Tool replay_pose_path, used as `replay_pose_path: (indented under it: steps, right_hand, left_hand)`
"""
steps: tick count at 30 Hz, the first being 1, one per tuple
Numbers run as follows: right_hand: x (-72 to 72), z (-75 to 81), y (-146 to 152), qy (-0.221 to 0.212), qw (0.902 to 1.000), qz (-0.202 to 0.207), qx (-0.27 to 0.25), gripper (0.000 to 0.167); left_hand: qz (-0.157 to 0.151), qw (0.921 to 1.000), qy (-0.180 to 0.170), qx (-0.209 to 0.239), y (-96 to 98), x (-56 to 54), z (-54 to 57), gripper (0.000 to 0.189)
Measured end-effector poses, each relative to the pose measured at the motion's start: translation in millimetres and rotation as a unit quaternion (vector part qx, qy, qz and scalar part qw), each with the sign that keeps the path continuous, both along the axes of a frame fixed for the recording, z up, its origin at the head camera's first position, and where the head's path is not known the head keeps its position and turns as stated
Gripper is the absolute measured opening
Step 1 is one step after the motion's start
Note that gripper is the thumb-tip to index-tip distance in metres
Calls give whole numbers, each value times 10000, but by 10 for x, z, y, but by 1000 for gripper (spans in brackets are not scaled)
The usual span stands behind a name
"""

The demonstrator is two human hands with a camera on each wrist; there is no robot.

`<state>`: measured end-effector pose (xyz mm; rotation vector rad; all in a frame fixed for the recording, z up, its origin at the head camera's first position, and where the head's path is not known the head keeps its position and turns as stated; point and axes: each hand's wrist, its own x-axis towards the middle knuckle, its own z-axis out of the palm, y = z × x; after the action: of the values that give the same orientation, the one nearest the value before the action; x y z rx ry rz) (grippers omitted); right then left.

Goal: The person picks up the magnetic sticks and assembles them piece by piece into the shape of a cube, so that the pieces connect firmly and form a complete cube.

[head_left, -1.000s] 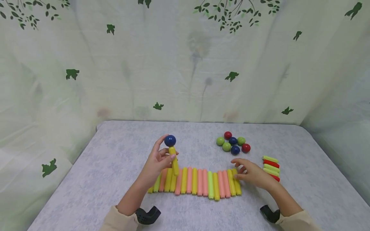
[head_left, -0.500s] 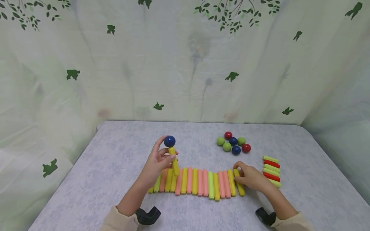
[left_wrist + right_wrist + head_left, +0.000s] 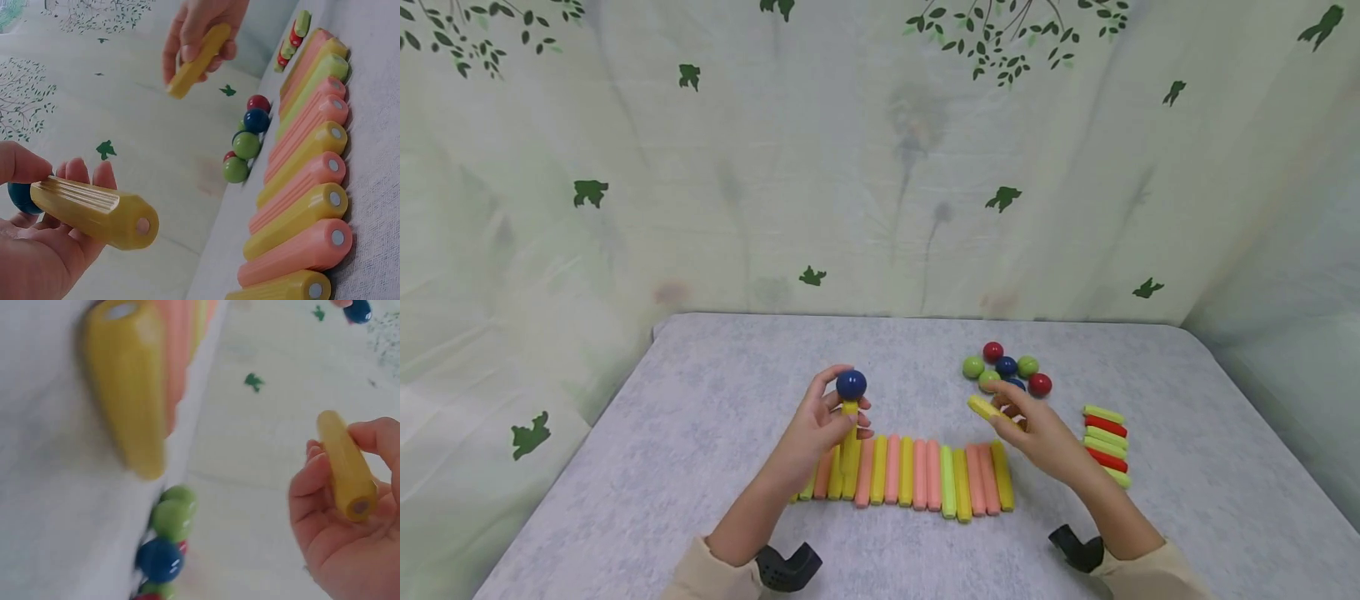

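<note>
Up off the right end of the row comes a yellow, faceted, plastic-looking stick (image 3: 985, 409), now carried towards the left; the left hand (image 3: 812, 427) has dipped slightly and its load stands straighter. Watching remotely, I see the right hand (image 3: 1039, 432) pinching that stick between thumb and fingers, above the table (image 3: 925, 558) and just this side of the glossy red, green and blue balls (image 3: 1006, 366). Over on the left, thumb and fingers grip a second yellow stick (image 3: 94, 212), a shiny dark blue ball (image 3: 852, 385) at its top.

Danger spots? I'd say that ball could drop and roll if knocked, especially if only the metallic-looking end disc holds it. A loose pinch might let the right-hand stick twist, and a low sweep could scatter the balls or nudge the pink, yellow and green row (image 3: 919, 475).

Poses now: both forearms slant inwards, the left hand holding its stick nearly upright, the right hand's lying tilted, tip pointing left and away.
</note>
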<state>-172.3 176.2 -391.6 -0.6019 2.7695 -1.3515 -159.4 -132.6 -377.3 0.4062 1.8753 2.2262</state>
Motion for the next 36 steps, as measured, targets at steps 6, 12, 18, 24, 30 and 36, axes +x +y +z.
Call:
replay_pose_path:
  steps: [6, 12, 18, 24, 30, 36]
  right_hand:
    - [1, 212, -297, 407, 9962, 560, -526, 23]
    - [45, 358, -566, 624, 9872, 1341, -591, 20]
    - [78, 313, -695, 550, 9833, 1631, -584, 20]
    - [3, 284, -528, 797, 9876, 1203, -624, 28]
    - [-289, 27, -65, 935, 9938, -270, -529, 37]
    - [-496, -253, 218, -221, 9938, -1001, 426, 48]
  left_hand:
    - [-125, 9989, -60, -442, 125, 80, -5, 51]
    - [-296, 9969, -232, -697, 241, 139, -55, 53]
    - [-214, 9950, -298, -926, 258, 165, -67, 49]
    - [24, 9964, -375, -760, 231, 155, -61, 37]
    - [405, 9969, -353, -583, 152, 105, -50, 32]
    - [686, 9963, -463, -234, 93, 69, -16, 29]
